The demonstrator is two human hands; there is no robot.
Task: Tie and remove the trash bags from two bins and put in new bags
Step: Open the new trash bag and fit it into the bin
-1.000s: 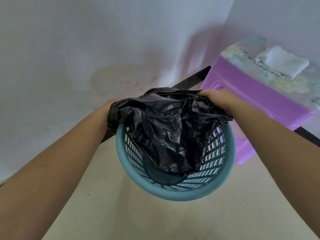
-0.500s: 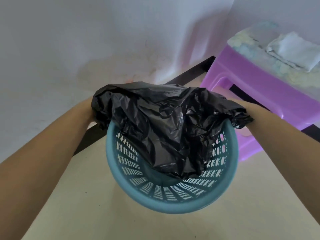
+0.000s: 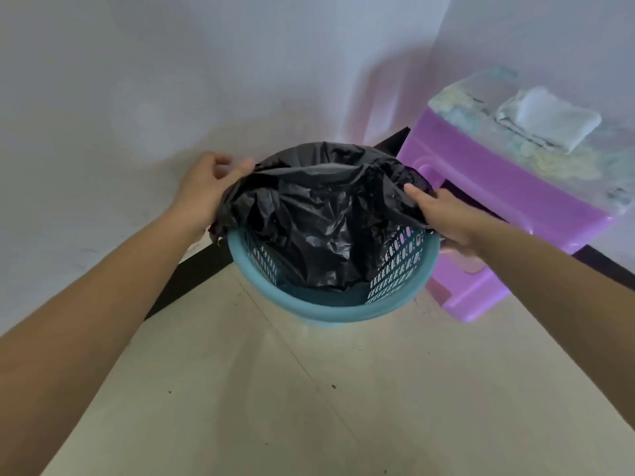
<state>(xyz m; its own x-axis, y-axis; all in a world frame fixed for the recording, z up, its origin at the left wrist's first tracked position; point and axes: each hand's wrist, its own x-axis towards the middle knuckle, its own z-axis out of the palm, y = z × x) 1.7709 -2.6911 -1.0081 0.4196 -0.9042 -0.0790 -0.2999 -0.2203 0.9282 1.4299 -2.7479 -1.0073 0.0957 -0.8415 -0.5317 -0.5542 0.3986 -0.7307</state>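
Observation:
A teal perforated plastic bin (image 3: 330, 312) stands on the floor in a wall corner. A black trash bag (image 3: 319, 214) hangs crumpled inside it, its mouth spread over the far rim while the near rim stays bare. My left hand (image 3: 206, 187) pinches the bag's edge at the bin's left side, thumb on top. My right hand (image 3: 443, 214) grips the bag's edge at the right rim, with its fingers curled under the plastic.
A purple plastic stool (image 3: 508, 214) stands right beside the bin, with a folded white cloth (image 3: 549, 120) on its patterned top. White walls close in behind and to the left. Beige tiled floor (image 3: 309, 389) stretches toward me.
The bag's mouth has been pulled back over the bin's far rim. Both hands, earlier hidden under the plastic, now show at the sides. The view has pulled back from the bin.

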